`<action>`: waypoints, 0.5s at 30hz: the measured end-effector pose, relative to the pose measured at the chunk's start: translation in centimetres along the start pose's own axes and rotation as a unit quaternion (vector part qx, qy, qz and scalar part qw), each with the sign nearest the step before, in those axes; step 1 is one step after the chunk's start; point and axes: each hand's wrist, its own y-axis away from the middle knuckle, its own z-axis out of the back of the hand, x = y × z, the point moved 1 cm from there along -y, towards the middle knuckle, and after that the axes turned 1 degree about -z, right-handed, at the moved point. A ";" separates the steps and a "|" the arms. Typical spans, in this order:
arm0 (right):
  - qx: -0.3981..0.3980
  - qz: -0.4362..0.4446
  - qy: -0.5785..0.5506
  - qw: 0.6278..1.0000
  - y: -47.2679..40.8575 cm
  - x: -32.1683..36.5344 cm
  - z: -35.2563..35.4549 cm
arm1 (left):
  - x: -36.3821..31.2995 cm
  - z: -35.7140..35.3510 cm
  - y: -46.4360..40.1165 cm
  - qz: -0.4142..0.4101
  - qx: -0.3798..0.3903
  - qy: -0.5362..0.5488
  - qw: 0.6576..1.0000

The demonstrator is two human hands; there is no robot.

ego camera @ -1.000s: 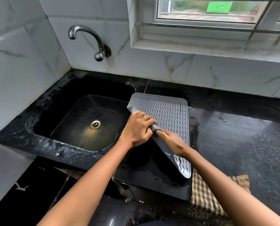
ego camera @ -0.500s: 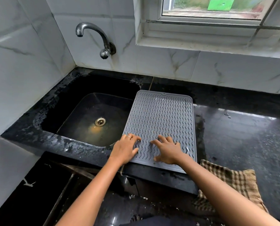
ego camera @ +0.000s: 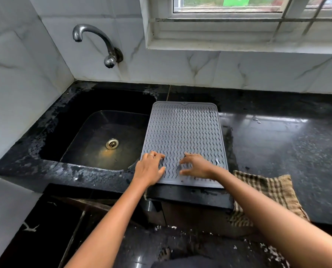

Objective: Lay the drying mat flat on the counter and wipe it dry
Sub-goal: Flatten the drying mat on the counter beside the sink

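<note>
Nearest the camera, two bare forearms reach forward from the bottom edge toward the black stone desk (ego camera: 277, 151). The left hand (ego camera: 149, 169) lies palm down on the near left corner of the grey drying mat (ego camera: 184, 132), fingers spread and bent, a ring on one finger, the heel of the hand overhanging the mat's left edge. The right hand (ego camera: 197, 167) rests just beside it on the mat's near part, also palm down with fingers splayed and curled at the tips; neither hand grips anything. The mat lies flat and unrolled on the desk, ribbed side up, its near edge close to the desk's front edge and its left side jutting slightly over the rim of the sink (ego camera: 51, 132). To the right of the mat, near the right forearm, a brown checked cloth (ego camera: 267, 192) is draped over the desk's front edge, apart from both hands. The desk surface around the mat looks wet and shiny. The dark sink basin holds a metal drain (ego camera: 112, 143). Farther back, a curved metal tap (ego camera: 103, 45) juts from the white marbled tile wall, and a window frame (ego camera: 238, 35) sits above the desk.
</note>
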 end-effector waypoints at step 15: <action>0.033 -0.025 -0.110 0.993 5.7 -9.0 7.4 | -13.2 -1.7 0.8 0.021 -0.017 0.081 0.996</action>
